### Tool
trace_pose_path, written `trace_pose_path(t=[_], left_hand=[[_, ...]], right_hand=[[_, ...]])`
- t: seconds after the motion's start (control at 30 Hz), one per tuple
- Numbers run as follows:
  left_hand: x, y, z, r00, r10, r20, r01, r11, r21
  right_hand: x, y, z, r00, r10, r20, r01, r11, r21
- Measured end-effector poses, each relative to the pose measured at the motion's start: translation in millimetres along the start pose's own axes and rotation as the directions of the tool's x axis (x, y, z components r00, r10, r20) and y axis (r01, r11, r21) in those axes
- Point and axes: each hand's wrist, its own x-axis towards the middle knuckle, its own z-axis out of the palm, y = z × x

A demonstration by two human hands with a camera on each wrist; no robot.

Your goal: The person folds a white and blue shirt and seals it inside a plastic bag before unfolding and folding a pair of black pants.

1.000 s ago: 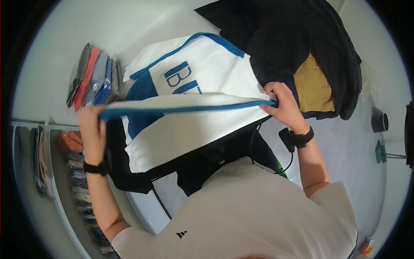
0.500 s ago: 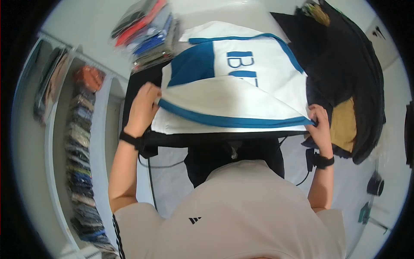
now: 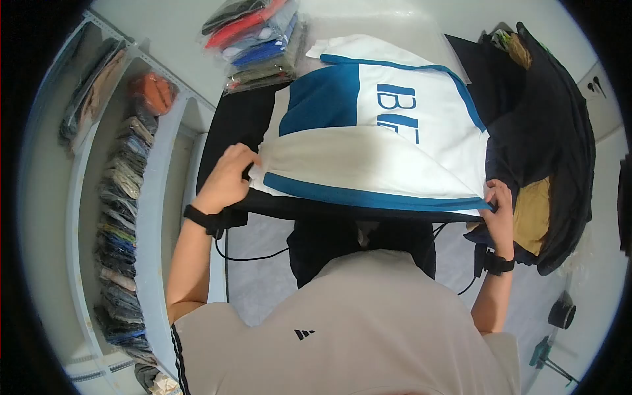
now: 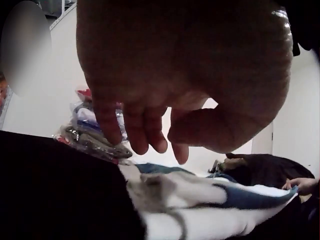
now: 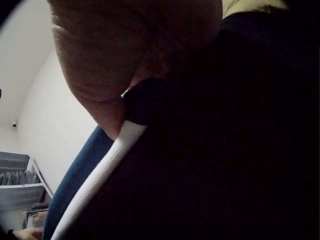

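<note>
A white-and-blue sweatshirt (image 3: 316,148) with large blue letters lies spread over a black surface (image 3: 237,115). Its near sleeve, edged with a blue stripe, is laid across the body. My right hand (image 3: 500,207) pinches the blue edge at the near right corner; in the right wrist view the thumb and fingers of that hand (image 5: 135,55) close on blue and white cloth. At the near left end of the sleeve hovers my left hand (image 3: 227,178). Its fingers (image 4: 135,130) hang loosely curled above the cloth in the left wrist view, holding nothing.
Bagged folded clothes (image 3: 257,49) are stacked at the back left. A heap of black garments (image 3: 546,118) with a mustard patch (image 3: 532,210) fills the right side. White shelving (image 3: 151,230) with packed clothes stands on the left. A black cable (image 3: 250,257) trails from the left wrist.
Both hands have brought the near sleeve down onto the sweatshirt's body. The left hand, earlier gripping the sleeve end, has let go. The head view has turned and shifted.
</note>
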Motion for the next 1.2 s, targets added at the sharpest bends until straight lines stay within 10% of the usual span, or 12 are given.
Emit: trace_pose_path(t=[0.2, 0.4, 0.5, 0.57, 0.63, 0.83, 0.97, 1.03, 1.2], left_hand=[[5.4, 27.6, -6.3, 0.999, -0.019, -0.028, 0.017, 0.997, -0.076], [8.7, 20.0, 13.3, 0.968, 0.057, 0.244, -0.045, 0.997, -0.056], [16.7, 24.6, -11.3, 0.996, 0.029, 0.085, -0.025, 0.999, -0.038], [31.0, 37.3, -20.3, 0.994, 0.098, 0.038, -0.097, 0.995, -0.029], [53.7, 59.5, -20.2, 0.984, 0.179, 0.023, -0.179, 0.984, -0.012], [106.5, 32.0, -42.6, 0.975, 0.222, -0.014, -0.218, 0.965, 0.145], [147.5, -28.5, -50.0, 0.997, 0.054, 0.062, -0.058, 0.996, 0.066], [163.2, -56.3, -35.2, 0.996, 0.023, 0.081, -0.026, 0.999, 0.040], [190.0, -95.5, 9.1, 0.983, -0.014, 0.184, 0.021, 0.999, -0.036]], right_hand=[[-0.5, 2.2, 0.3, 1.000, -0.029, 0.008, 0.029, 1.000, -0.011], [-4.1, -1.1, -5.8, 0.997, 0.022, 0.075, -0.023, 1.000, 0.018], [1.6, -29.7, -26.8, 0.975, 0.079, 0.209, -0.081, 0.997, 0.000], [5.4, -76.5, -24.1, 0.955, -0.102, 0.280, 0.186, 0.939, -0.290], [20.9, -112.8, 6.7, 0.913, -0.249, 0.323, 0.310, 0.938, -0.156], [33.9, -113.9, 58.0, 0.714, -0.250, 0.654, 0.588, 0.722, -0.366], [81.4, -101.8, 35.3, 0.459, -0.297, 0.837, 0.646, 0.758, -0.085], [130.8, -111.1, 18.3, 0.261, -0.305, 0.916, 0.370, 0.908, 0.197], [237.2, -112.9, 12.6, 0.611, -0.009, 0.792, 0.328, 0.913, -0.243]])
